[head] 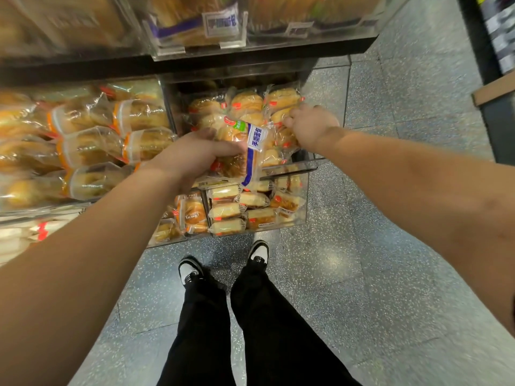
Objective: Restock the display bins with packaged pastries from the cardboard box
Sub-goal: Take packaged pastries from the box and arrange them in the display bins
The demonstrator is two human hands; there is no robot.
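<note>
The left hand [192, 154] grips a blue-banded pastry pack [245, 151] over the middle bin [289, 169], its fingers curled round the wrapper and partly hidden behind it. The right hand [309, 125] reaches into that bin among the wrapped buns [248, 103]; its fingers are buried in the packs, so their grip cannot be told. The upper bins [195, 26] are blurred, and the box is out of view.

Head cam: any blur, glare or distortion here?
Head view: upper clear display bins and the left bins motion-blurred; centre sharper, blue-striped clear pastry pack in the left hand legible; ceiling-light glare on the speckled grey floor; wide-angle stretch on forearms.
</note>
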